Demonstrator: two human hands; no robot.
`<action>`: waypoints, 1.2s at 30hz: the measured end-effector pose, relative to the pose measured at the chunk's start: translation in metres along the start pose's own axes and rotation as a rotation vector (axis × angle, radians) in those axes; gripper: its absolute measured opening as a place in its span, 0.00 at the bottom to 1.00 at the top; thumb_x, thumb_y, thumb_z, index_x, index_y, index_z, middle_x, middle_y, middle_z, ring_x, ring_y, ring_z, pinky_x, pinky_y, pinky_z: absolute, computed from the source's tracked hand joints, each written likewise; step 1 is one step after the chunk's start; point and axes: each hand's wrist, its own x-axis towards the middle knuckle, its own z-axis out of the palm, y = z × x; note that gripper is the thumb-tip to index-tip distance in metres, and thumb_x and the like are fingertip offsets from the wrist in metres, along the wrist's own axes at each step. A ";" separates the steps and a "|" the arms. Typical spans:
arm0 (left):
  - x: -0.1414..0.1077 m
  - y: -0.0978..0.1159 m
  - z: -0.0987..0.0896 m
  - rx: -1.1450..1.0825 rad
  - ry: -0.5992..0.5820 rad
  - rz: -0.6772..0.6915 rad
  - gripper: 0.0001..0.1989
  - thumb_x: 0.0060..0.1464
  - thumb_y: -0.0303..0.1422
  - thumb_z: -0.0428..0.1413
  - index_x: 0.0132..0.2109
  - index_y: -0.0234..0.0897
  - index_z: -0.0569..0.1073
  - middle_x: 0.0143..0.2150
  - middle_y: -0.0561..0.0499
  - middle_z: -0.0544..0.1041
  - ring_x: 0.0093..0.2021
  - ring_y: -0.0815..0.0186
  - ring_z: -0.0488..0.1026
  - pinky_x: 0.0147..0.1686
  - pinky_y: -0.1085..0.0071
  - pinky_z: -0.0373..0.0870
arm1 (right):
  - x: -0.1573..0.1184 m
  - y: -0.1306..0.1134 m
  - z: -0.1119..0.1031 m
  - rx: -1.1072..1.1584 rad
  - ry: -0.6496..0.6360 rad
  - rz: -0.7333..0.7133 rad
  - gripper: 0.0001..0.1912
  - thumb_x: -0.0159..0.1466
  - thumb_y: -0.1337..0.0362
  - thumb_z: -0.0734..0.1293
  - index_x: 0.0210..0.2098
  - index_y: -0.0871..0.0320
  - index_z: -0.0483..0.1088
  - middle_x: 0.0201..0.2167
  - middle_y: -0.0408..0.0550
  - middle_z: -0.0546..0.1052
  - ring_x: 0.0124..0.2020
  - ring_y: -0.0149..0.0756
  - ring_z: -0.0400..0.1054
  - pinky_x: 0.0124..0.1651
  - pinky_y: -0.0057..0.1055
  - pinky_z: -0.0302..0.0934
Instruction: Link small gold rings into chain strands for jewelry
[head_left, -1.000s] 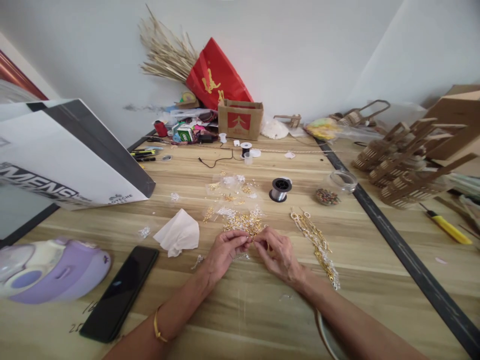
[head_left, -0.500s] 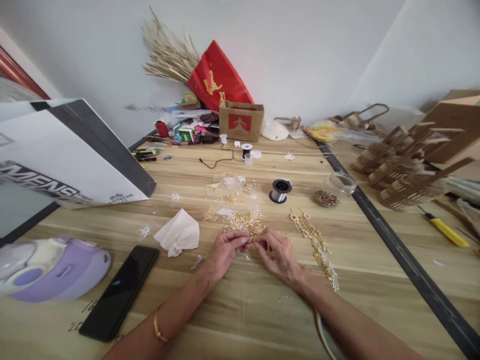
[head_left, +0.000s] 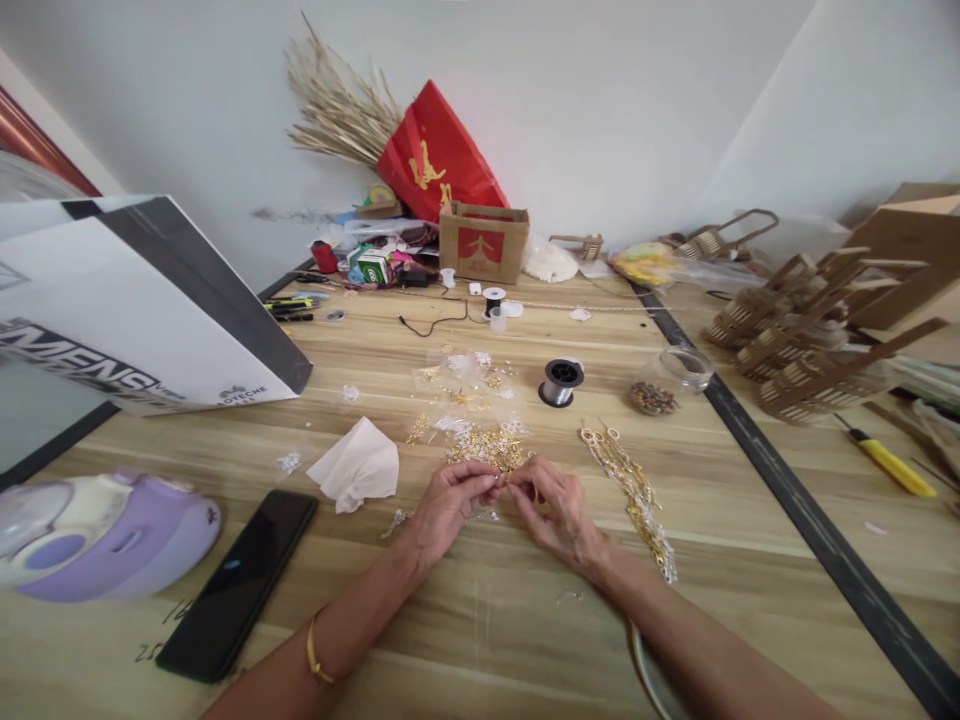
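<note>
My left hand (head_left: 454, 505) and my right hand (head_left: 556, 508) meet fingertip to fingertip over the table, each closed in a pinch. What lies between the fingertips is too small to name. Just beyond them is a heap of gold and silver charms (head_left: 484, 444). A thin silver chain (head_left: 484, 515) lies under and beside the hands, partly hidden by them. To the right of my right hand, finished-looking strands of gold and silver chain (head_left: 630, 490) lie stretched on the wood. Small clear bags (head_left: 465, 375) with more metal pieces lie behind the heap.
A black wire spool (head_left: 561, 382) and a jar of beads (head_left: 667, 380) stand at right. A tissue (head_left: 358, 468), a phone (head_left: 238, 585) and a purple-white device (head_left: 112, 537) are at left. Behind are a paper bag (head_left: 484, 245) and small baskets (head_left: 806, 330).
</note>
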 end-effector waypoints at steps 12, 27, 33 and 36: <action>0.000 0.001 -0.001 -0.002 -0.005 0.005 0.13 0.31 0.29 0.69 0.29 0.30 0.78 0.27 0.48 0.79 0.27 0.71 0.73 0.32 0.74 0.68 | 0.001 -0.002 -0.002 -0.009 -0.002 -0.011 0.04 0.64 0.70 0.60 0.37 0.57 0.66 0.27 0.45 0.71 0.27 0.31 0.65 0.28 0.27 0.57; -0.002 0.002 0.000 -0.007 -0.002 0.013 0.13 0.32 0.29 0.69 0.29 0.30 0.78 0.27 0.48 0.79 0.27 0.71 0.73 0.33 0.75 0.68 | 0.001 -0.003 -0.003 -0.029 -0.009 0.015 0.04 0.64 0.70 0.60 0.36 0.57 0.66 0.27 0.45 0.71 0.27 0.31 0.65 0.29 0.27 0.58; -0.002 0.002 0.000 -0.003 -0.009 0.011 0.13 0.32 0.29 0.69 0.29 0.29 0.78 0.27 0.48 0.79 0.27 0.71 0.73 0.33 0.75 0.68 | 0.001 -0.002 -0.002 -0.021 -0.014 0.014 0.05 0.64 0.70 0.60 0.37 0.57 0.66 0.27 0.46 0.72 0.27 0.31 0.65 0.29 0.27 0.58; -0.002 0.002 0.000 -0.003 -0.006 0.008 0.13 0.32 0.29 0.69 0.29 0.30 0.78 0.27 0.48 0.79 0.28 0.71 0.73 0.33 0.75 0.69 | 0.001 -0.002 -0.002 -0.009 -0.007 0.005 0.05 0.64 0.70 0.60 0.37 0.57 0.66 0.27 0.46 0.72 0.27 0.31 0.65 0.28 0.27 0.58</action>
